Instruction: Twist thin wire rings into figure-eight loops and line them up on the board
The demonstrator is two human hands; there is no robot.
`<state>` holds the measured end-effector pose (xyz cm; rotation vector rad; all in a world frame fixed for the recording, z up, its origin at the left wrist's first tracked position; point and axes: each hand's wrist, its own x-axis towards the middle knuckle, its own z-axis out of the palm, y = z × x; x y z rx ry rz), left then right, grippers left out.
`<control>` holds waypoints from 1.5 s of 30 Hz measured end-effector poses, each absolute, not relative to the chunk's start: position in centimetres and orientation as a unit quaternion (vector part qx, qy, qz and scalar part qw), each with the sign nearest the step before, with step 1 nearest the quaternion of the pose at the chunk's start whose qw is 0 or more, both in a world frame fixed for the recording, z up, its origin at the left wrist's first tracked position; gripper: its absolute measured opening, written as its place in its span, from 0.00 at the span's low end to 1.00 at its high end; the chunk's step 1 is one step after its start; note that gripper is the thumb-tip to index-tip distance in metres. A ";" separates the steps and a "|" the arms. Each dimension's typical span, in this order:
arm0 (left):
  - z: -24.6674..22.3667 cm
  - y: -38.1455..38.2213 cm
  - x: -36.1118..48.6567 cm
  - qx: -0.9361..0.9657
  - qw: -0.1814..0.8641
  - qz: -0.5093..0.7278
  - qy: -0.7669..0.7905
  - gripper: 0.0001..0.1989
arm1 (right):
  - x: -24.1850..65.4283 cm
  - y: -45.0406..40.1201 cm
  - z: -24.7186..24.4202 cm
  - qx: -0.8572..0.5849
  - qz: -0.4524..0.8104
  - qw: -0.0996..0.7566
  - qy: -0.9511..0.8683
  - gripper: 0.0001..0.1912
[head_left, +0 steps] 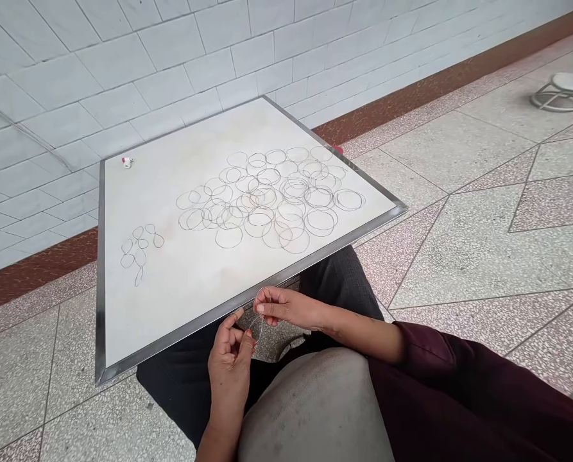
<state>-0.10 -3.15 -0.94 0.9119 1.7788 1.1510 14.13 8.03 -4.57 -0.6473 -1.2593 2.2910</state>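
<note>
Between my two hands, just off the table's near edge, is a thin wire loop (261,328) bent into a figure-eight-like shape. My right hand (277,305) pinches its upper part between thumb and fingers. Lower down, the thumb and a finger of my left hand (231,350) close on its other end. Many round wire rings (229,236) lie spread and overlapping on the white tabletop (180,321). Over at the table's left sit several wire pieces twisted into figure eights (140,239).
A small white and red object (127,162) lies near the table's far left corner. Grey metal edging (180,344) borders the table. A white tiled wall (171,45) stands behind it. Far right on the speckled floor is a stool (563,93). My legs are under the near edge.
</note>
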 end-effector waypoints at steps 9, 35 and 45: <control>-1.2 -3.3 -0.4 0.354 0.392 0.462 0.713 0.24 | 14.7 8.4 -4.6 -0.195 0.860 0.201 -0.427 0.17; -0.9 -1.9 0.1 0.180 0.562 0.543 0.597 0.22 | 13.8 7.9 -4.3 -0.254 0.842 0.209 -0.427 0.19; -1.4 -1.9 -0.5 0.100 0.614 0.541 0.566 0.21 | 13.7 7.6 -4.6 -0.241 0.850 0.236 -0.406 0.16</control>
